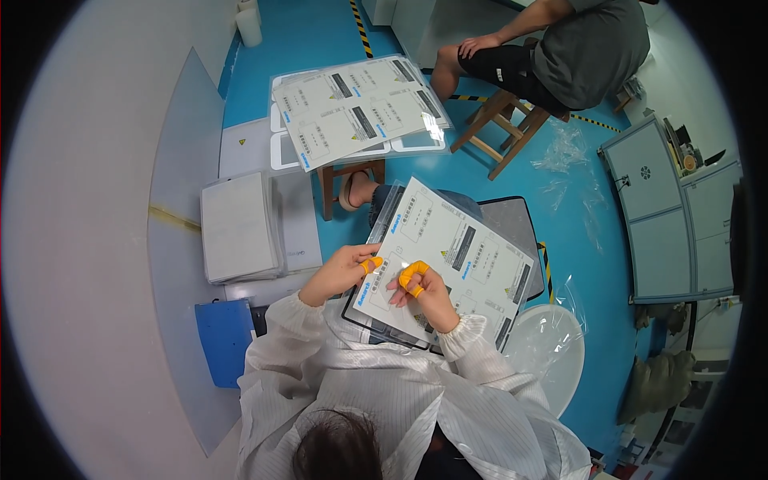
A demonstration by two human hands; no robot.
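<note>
Left hand pinches the printed label sheet's edge over the lap; right hand curls above it, grip unclear. One white basin holds clear film; one blue bin's contents are hidden.

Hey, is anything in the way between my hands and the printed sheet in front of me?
Nothing visible does: your left hand is at the left edge of the printed sheet, your right hand over its face. At most, yellow finger covers come between.

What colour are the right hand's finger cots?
Yellow-orange finger cots, seen best in the head view.
</note>
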